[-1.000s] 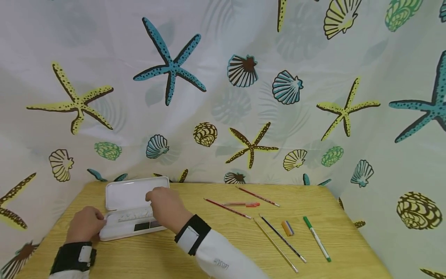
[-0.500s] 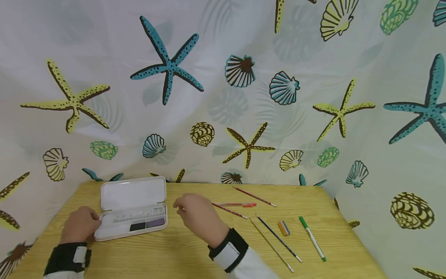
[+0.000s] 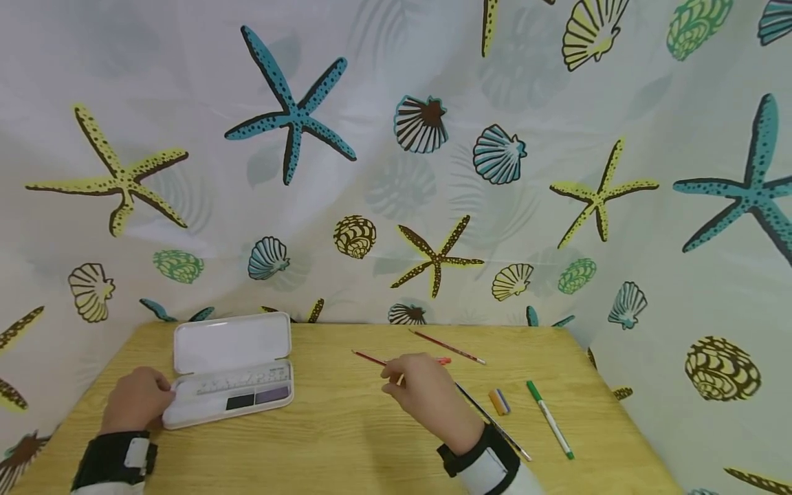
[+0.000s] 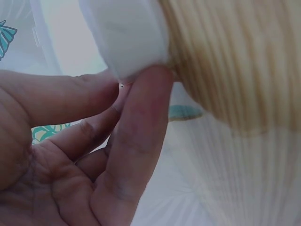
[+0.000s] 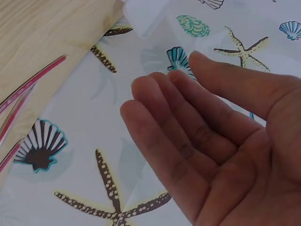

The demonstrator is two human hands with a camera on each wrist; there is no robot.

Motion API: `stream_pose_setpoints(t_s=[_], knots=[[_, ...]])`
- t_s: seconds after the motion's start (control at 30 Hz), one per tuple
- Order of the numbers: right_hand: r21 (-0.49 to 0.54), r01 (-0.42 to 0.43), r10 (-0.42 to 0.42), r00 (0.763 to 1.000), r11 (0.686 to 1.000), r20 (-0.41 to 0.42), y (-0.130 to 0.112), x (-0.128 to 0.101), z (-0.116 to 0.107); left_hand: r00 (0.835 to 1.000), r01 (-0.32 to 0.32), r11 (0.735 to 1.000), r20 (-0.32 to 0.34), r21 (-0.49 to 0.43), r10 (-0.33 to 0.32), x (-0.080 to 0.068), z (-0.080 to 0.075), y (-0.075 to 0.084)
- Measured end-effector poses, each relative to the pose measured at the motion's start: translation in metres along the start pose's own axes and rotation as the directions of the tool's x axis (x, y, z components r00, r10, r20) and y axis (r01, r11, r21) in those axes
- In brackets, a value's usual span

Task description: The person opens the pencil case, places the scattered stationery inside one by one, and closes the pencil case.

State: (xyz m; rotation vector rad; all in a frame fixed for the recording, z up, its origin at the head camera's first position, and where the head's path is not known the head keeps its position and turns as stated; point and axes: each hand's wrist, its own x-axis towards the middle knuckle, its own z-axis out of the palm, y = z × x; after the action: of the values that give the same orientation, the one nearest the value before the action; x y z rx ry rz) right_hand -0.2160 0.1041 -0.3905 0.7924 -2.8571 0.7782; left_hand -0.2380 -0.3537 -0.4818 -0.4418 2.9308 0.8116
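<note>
A white pencil case (image 3: 198, 414) lies on the left of the table with its lid (image 3: 232, 344) swung back. Inside are a clear ruler (image 3: 244, 379), a black block (image 3: 240, 401) and a purple block (image 3: 272, 394). My left hand (image 3: 136, 399) pinches the case's left end; the left wrist view has thumb and forefinger at the white corner (image 4: 136, 37). Over the table's middle hangs my right hand (image 3: 433, 395), holding nothing, fingers loosely bent. Beneath its fingertips a red pencil (image 3: 369, 357) and a red pen (image 3: 443, 360) are partly covered.
Another red pencil (image 3: 445, 346) lies farther back. To the right are a dark pencil (image 3: 495, 423), a small orange-and-blue block (image 3: 499, 402) and a green-capped marker (image 3: 551, 419). Patterned cloth (image 3: 346, 289) rises behind the table and at both sides.
My right hand has come away from the case and travelled right to the pencils, now covering the yellow pencil. My left hand has stayed at the case's left end.
</note>
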Motion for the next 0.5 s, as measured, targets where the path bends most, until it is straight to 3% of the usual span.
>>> stream_pose_setpoints(t_s=[0.23,0.5], knots=[[-0.06,-0.113,0.11,0.992,0.992,-0.056,0.039,-0.019,-0.008,1.0,-0.002,1.0,-0.002,-0.008,0.002,0.0,-0.001,0.002],[-0.114,-0.287,0.275,0.955,0.951,-0.112,0.071,-0.037,-0.015,1.0,0.009,1.0,0.007,-0.013,-0.009,0.0,-0.001,0.0]])
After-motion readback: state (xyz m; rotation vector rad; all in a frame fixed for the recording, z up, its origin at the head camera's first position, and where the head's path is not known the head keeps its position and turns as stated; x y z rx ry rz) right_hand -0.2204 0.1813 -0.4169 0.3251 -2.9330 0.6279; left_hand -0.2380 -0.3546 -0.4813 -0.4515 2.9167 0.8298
